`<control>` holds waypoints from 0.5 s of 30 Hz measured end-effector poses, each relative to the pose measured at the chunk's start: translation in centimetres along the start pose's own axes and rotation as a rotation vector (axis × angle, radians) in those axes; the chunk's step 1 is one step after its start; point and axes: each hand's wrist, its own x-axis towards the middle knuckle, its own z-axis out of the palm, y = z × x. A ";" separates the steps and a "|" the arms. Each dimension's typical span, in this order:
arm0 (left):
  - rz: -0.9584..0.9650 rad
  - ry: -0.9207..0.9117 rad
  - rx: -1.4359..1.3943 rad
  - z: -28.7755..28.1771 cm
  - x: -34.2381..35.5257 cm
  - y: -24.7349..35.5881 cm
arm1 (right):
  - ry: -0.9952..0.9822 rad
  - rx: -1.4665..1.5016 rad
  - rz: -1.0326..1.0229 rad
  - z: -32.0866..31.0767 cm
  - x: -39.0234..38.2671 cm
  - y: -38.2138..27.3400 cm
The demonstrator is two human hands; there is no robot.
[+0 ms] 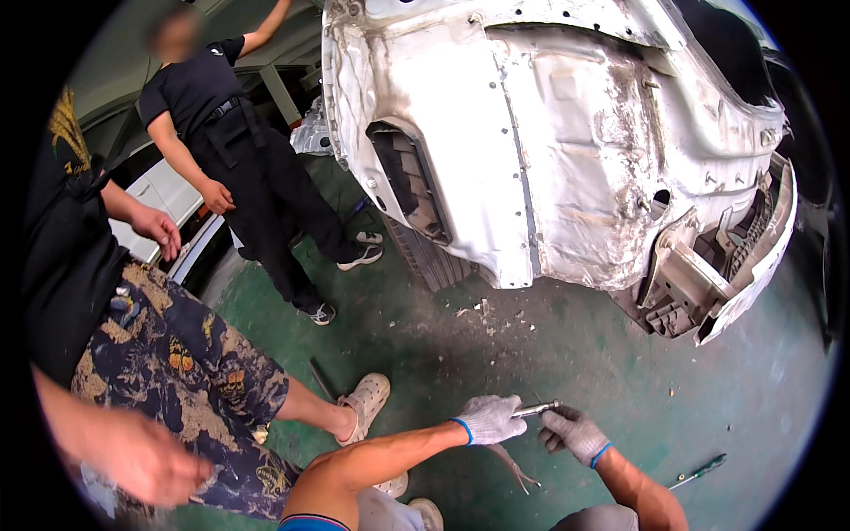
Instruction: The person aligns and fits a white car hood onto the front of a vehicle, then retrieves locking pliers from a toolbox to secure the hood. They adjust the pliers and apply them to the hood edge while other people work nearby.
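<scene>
- Slender metal tool point(536, 410) was held above the floor, spanning the gap between two gloved hands.
- Left hand point(492, 420): fingers closed round the tool's near end.
- Right hand point(574, 435): fingers curled at the far end, by its rounded head; could not tell whether they gripped it or only touched it.
- Step in hand, by my reading: handling or adjusting the tool, well apart from any part. Next move seemed to call for one steady hand on the shaft and a sure grip at the head.
- Surface: green floor point(611, 363), scuffed, pale chips point(481, 307) scattered below the car shell; green-handled screwdriver point(711, 465) lying to the right.
- Room: white, dirt-streaked car shell point(443, 115) filled the upper part of the view; two other people stood at left, one in patterned shorts point(204, 354), one in black trousers point(266, 199); pale vehicle point(164, 190) behind.
</scene>
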 end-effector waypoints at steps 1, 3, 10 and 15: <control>0.003 0.002 0.024 0.0 0.4 -0.1 | 0.011 0.057 -0.045 -0.5 0.4 0.2; 0.041 0.016 0.021 0.7 0.4 0.4 | 0.030 0.128 -0.123 -0.6 -0.4 0.1; 0.073 0.082 -0.086 -2.0 1.2 1.8 | -0.058 -0.015 -0.236 -2.3 -1.7 -4.7; 0.164 0.064 -0.059 -1.8 -0.3 3.1 | 0.010 0.024 -0.056 -2.0 -3.0 -6.3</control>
